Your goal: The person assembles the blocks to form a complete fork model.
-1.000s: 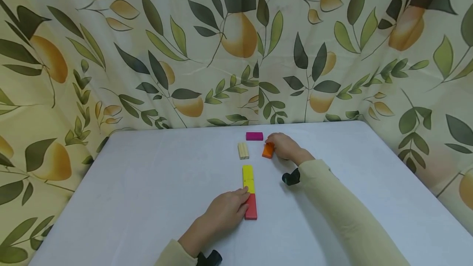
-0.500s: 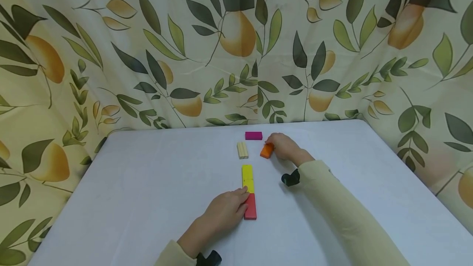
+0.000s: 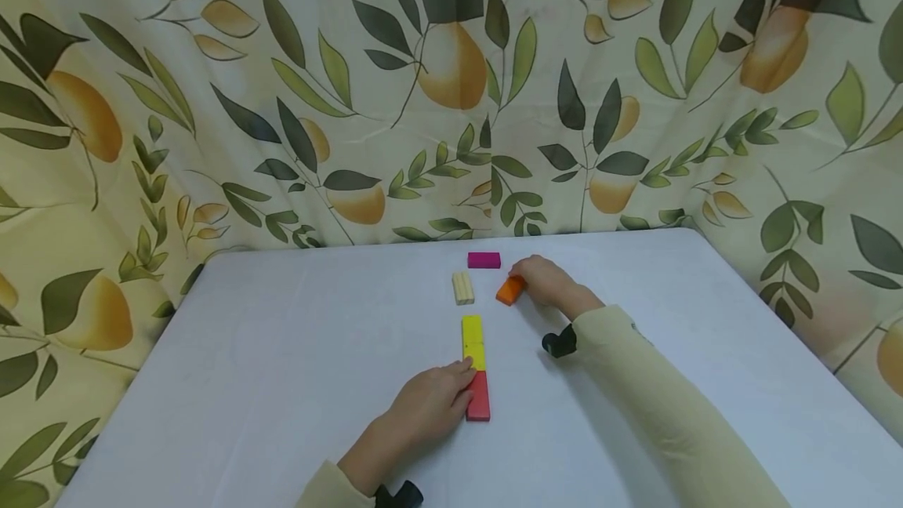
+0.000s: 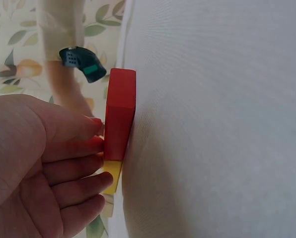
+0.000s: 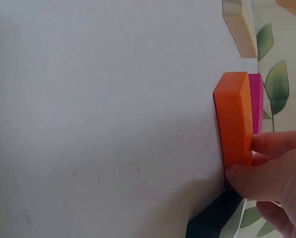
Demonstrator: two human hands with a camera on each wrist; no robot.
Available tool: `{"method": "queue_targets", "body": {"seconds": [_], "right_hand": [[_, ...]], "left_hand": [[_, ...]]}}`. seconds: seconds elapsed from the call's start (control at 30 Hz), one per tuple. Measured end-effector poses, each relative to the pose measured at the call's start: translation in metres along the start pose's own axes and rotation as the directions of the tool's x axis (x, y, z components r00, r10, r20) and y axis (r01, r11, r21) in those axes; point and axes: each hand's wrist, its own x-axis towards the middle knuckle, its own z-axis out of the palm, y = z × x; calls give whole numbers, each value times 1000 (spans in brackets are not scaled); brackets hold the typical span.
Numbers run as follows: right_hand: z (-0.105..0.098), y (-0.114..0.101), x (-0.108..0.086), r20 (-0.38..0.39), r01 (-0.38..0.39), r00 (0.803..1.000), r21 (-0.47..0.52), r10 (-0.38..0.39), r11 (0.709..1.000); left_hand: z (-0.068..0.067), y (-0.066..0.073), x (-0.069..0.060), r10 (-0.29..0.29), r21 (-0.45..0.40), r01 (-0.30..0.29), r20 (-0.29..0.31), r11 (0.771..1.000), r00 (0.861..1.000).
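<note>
My right hand [image 3: 549, 284] pinches one end of an orange block [image 3: 510, 290] between thumb and fingers. The block lies at a slant on the white cloth. Beyond it is a magenta block [image 3: 484, 260], and a pale wooden-coloured block [image 3: 462, 288] is to its left. Nearer me, a red block [image 3: 478, 398] stands end to end with yellow blocks [image 3: 473, 332] in a straight line. My left hand [image 3: 426, 406] rests along their left side; in the left wrist view its fairly straight fingers touch the red block [image 4: 120, 114] and the yellow one [image 4: 111, 176].
A white cloth-covered table [image 3: 282, 351] spreads under everything. Behind it and at both sides hangs a curtain [image 3: 451, 139] printed with fruit and leaves. A black wrist device [image 3: 560, 341] sits below the right wrist, another [image 3: 400, 495] by the left.
The orange block has shifted slightly left and turned to a steeper slant in my right hand. My left hand and the other blocks have kept their places.
</note>
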Motion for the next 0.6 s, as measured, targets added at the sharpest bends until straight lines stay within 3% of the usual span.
{"method": "queue_targets", "body": {"seconds": [0.3,0.6], "right_hand": [[1,1,-2,-24,38,999,-39,-39,999],[-3,-2,-4,1,69,998,-87,-69,994]], "left_hand": [[1,0,-1,7,-7,-7,-10,1000,1000],[1,0,-3,14,-1,-14,-19,1000,1000]]}}
